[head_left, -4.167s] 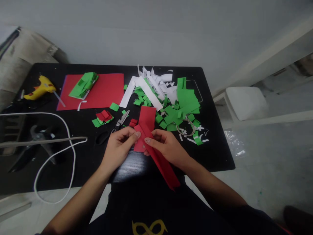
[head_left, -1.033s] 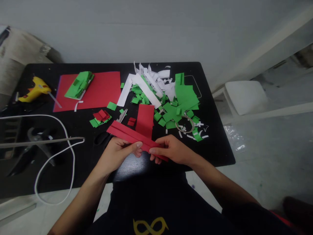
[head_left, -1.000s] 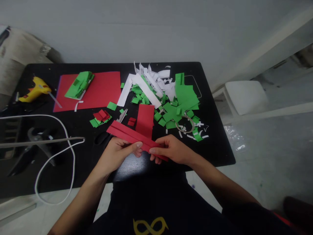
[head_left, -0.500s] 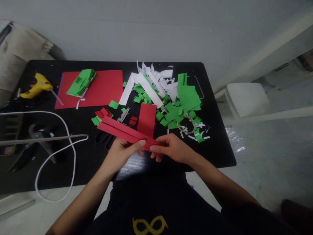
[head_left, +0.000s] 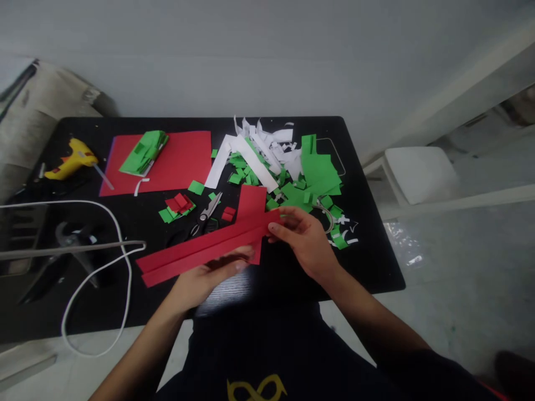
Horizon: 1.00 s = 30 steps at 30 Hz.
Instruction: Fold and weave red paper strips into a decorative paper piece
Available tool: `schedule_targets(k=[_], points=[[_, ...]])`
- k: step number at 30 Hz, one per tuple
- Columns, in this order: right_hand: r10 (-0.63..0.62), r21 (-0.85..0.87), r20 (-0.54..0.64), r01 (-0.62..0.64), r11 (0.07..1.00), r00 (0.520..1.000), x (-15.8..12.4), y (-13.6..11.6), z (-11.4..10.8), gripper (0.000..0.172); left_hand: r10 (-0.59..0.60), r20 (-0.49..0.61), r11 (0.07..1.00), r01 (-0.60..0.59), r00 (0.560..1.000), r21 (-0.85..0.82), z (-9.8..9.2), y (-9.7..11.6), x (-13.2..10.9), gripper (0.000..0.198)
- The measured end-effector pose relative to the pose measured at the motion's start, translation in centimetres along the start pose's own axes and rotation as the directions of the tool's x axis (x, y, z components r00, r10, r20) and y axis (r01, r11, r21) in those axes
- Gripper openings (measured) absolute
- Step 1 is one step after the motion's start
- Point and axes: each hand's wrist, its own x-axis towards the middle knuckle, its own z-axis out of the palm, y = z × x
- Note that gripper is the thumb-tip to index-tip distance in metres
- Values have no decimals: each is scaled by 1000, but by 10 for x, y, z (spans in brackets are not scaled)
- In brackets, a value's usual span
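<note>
A long red paper strip [head_left: 200, 245] with a lengthwise fold slants across the front of the table. At its right end, my right hand [head_left: 303, 236] pinches it between thumb and fingers. My left hand [head_left: 209, 278] is just below the strip's lower edge, thumb stretched out and apart from the fingers; whether its fingers touch the strip from beneath I cannot tell. Behind the strip lies a wider red paper piece [head_left: 251, 200], partly covered by it. Scissors [head_left: 208, 210] rest partly open behind the strip, their handles partly hidden, near small red paper pieces [head_left: 228, 214].
White paper strips [head_left: 259, 153] and green paper pieces [head_left: 320, 172] are heaped at back right. A green paper bundle [head_left: 144, 153] lies on a red sheet [head_left: 184, 161]. At left are a yellow glue gun [head_left: 73, 160] and a looped white cable [head_left: 127, 284]. A white stool [head_left: 416, 175] stands right.
The red strip has swung, its left end coming down toward me and its right end rising with my right hand. My left thumb has come off the strip. The view has shifted slightly.
</note>
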Motion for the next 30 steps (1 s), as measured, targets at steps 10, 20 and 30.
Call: schedule_targets(k=[10,20,30], points=[[-115,-195,238,164,967,964,9,-35,-4,25,175,-153,984,-173,973,31,-54,28,8,36],[-201,-475,420,403,782,885,3,-39,7,25,193,137,972,-209,972,109,0,43,17,25],[-246,-224,156,277,934,957,6,-15,25,24,247,-91,969,-244,965,44,23,34,21,27]])
